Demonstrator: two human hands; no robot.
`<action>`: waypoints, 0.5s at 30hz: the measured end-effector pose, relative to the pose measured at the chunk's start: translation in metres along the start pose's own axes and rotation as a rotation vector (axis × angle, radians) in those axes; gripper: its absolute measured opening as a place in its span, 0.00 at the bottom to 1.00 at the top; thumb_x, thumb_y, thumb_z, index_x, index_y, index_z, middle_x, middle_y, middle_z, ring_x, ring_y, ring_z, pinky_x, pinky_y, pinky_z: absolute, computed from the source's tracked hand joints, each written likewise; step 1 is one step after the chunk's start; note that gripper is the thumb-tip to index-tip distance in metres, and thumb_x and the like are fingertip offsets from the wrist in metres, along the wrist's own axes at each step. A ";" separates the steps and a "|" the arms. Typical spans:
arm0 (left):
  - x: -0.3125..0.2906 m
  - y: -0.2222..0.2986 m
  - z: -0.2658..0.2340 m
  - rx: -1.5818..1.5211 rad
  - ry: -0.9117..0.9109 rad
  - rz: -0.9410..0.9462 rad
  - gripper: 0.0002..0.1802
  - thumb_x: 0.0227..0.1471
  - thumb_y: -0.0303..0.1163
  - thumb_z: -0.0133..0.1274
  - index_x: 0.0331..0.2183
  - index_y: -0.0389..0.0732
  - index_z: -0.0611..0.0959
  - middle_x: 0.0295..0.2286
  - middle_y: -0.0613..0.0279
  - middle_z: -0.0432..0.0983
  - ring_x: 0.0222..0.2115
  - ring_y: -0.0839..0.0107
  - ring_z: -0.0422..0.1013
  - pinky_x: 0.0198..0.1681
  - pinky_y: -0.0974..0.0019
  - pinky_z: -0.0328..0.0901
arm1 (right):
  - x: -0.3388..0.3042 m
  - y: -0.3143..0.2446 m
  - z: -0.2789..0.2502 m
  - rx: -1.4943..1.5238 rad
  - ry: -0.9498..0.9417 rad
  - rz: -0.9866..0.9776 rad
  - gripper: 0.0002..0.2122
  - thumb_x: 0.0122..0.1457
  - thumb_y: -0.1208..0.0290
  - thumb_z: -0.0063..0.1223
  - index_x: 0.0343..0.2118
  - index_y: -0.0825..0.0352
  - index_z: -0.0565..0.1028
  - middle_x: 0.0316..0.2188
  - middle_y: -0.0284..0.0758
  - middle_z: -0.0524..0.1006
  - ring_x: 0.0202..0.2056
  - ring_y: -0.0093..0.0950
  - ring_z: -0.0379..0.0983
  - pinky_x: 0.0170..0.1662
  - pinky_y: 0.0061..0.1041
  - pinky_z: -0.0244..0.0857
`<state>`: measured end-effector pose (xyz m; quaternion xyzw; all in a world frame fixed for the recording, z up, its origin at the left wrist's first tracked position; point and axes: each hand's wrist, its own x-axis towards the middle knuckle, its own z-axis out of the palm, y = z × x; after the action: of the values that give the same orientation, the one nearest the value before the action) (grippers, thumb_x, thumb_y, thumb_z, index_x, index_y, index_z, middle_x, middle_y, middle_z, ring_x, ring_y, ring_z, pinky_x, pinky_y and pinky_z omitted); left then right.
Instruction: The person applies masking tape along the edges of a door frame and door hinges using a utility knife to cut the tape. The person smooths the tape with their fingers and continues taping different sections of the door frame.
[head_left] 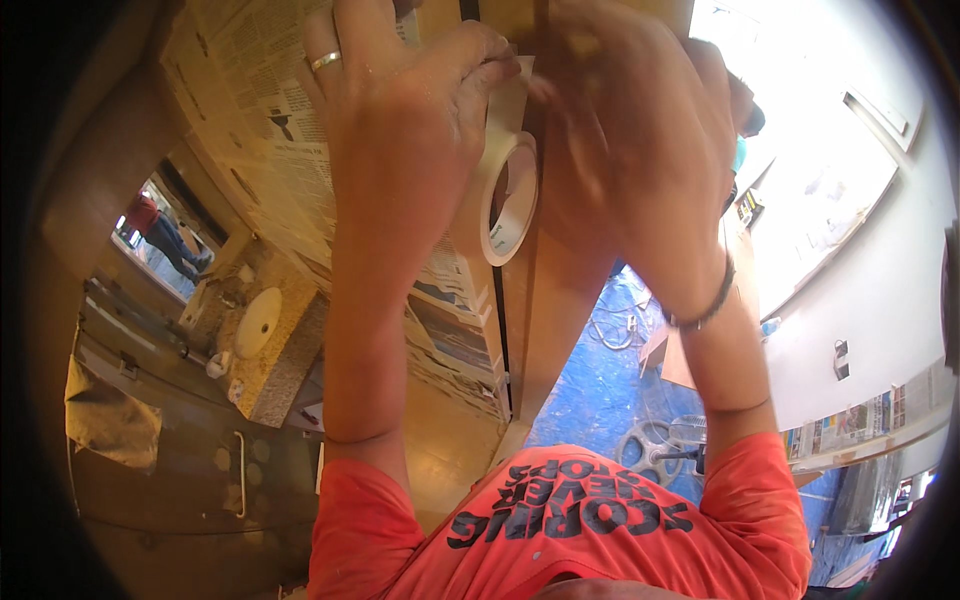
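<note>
My left hand (405, 95), with a ring on one finger, is raised against a newspaper-covered panel (255, 120). Its thumb and forefinger are pinched together on the upper end of a pale strip of tape. From that strip hangs a roll of masking tape (511, 240), its open core facing right, beside the panel's edge. Across from it my right hand (640, 130) is raised near the strip, a dark band at its wrist. Motion smears its fingers, so I cannot make out whether they touch the tape.
A brown wooden frame (560, 310) runs down beside the panel. Blue sheeting (580, 400) covers the floor at right, with a fan (650, 452) on it. At left, a round basin (258, 322) sits in a stone counter (285, 375). Another person (745, 110) is partly visible behind my right hand.
</note>
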<state>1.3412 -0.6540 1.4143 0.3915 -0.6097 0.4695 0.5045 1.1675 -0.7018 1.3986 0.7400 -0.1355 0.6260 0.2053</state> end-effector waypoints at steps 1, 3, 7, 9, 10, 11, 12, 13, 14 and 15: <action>-0.001 -0.001 0.003 -0.021 0.021 -0.004 0.09 0.44 0.22 0.71 0.32 0.35 0.90 0.49 0.44 0.70 0.53 0.44 0.68 0.55 0.46 0.65 | -0.014 -0.003 -0.002 0.038 0.066 -0.046 0.15 0.52 0.75 0.71 0.43 0.64 0.82 0.39 0.36 0.83 0.41 0.37 0.77 0.45 0.36 0.64; -0.002 -0.002 0.006 -0.098 0.033 -0.061 0.08 0.44 0.21 0.71 0.31 0.35 0.90 0.54 0.41 0.69 0.58 0.41 0.65 0.61 0.43 0.63 | -0.049 -0.023 -0.008 0.214 0.046 -0.004 0.19 0.51 0.70 0.75 0.46 0.64 0.81 0.41 0.37 0.83 0.41 0.38 0.76 0.45 0.36 0.64; 0.000 -0.008 0.000 0.031 -0.040 0.070 0.08 0.44 0.22 0.73 0.31 0.35 0.91 0.64 0.38 0.65 0.67 0.36 0.59 0.69 0.42 0.57 | -0.100 -0.048 0.002 0.236 -0.226 0.178 0.24 0.54 0.61 0.75 0.51 0.64 0.80 0.49 0.36 0.82 0.46 0.37 0.74 0.48 0.37 0.64; 0.004 -0.013 -0.003 -0.035 -0.082 0.054 0.08 0.44 0.23 0.73 0.31 0.35 0.91 0.67 0.38 0.62 0.69 0.35 0.55 0.70 0.41 0.56 | -0.110 -0.051 0.010 0.149 -0.308 0.207 0.21 0.56 0.64 0.72 0.52 0.63 0.81 0.52 0.31 0.82 0.48 0.36 0.73 0.48 0.36 0.62; 0.005 -0.014 -0.003 -0.057 -0.113 0.049 0.08 0.44 0.23 0.74 0.31 0.35 0.91 0.68 0.38 0.61 0.70 0.34 0.54 0.71 0.40 0.55 | -0.112 -0.050 0.012 0.147 -0.284 0.181 0.20 0.55 0.65 0.72 0.51 0.63 0.81 0.51 0.30 0.82 0.47 0.35 0.73 0.48 0.36 0.62; 0.007 -0.018 -0.005 -0.056 -0.163 0.051 0.08 0.44 0.23 0.74 0.31 0.35 0.91 0.68 0.39 0.61 0.71 0.34 0.53 0.71 0.40 0.54 | -0.112 -0.048 0.014 0.128 -0.289 0.152 0.20 0.55 0.67 0.71 0.50 0.62 0.82 0.51 0.30 0.82 0.47 0.35 0.73 0.47 0.37 0.61; 0.009 -0.021 -0.005 -0.055 -0.174 0.068 0.09 0.44 0.24 0.74 0.31 0.35 0.91 0.69 0.39 0.61 0.71 0.34 0.52 0.72 0.40 0.53 | -0.111 -0.047 0.014 0.109 -0.294 0.123 0.19 0.54 0.68 0.71 0.50 0.62 0.82 0.51 0.29 0.82 0.47 0.34 0.73 0.47 0.37 0.61; 0.010 -0.023 -0.004 -0.054 -0.184 0.084 0.09 0.44 0.24 0.75 0.31 0.35 0.91 0.69 0.39 0.60 0.72 0.34 0.51 0.72 0.39 0.53 | -0.111 -0.046 0.014 0.132 -0.267 0.124 0.18 0.54 0.69 0.71 0.49 0.61 0.82 0.49 0.28 0.82 0.46 0.34 0.73 0.47 0.37 0.61; 0.010 -0.025 -0.002 -0.052 -0.157 0.116 0.08 0.44 0.24 0.75 0.31 0.36 0.92 0.69 0.39 0.61 0.72 0.34 0.50 0.72 0.39 0.52 | -0.110 -0.047 0.012 0.155 -0.239 0.125 0.18 0.53 0.70 0.70 0.48 0.61 0.82 0.48 0.28 0.83 0.46 0.34 0.73 0.46 0.37 0.60; 0.010 -0.026 -0.001 -0.053 -0.145 0.130 0.08 0.45 0.24 0.75 0.31 0.36 0.92 0.69 0.39 0.61 0.72 0.34 0.50 0.72 0.39 0.52 | -0.110 -0.049 0.011 0.180 -0.216 0.123 0.17 0.53 0.71 0.70 0.47 0.61 0.83 0.47 0.28 0.83 0.45 0.34 0.73 0.46 0.37 0.60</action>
<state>1.3647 -0.6597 1.4284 0.3704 -0.6809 0.4555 0.4378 1.1796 -0.6703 1.2826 0.8087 -0.1455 0.5638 0.0837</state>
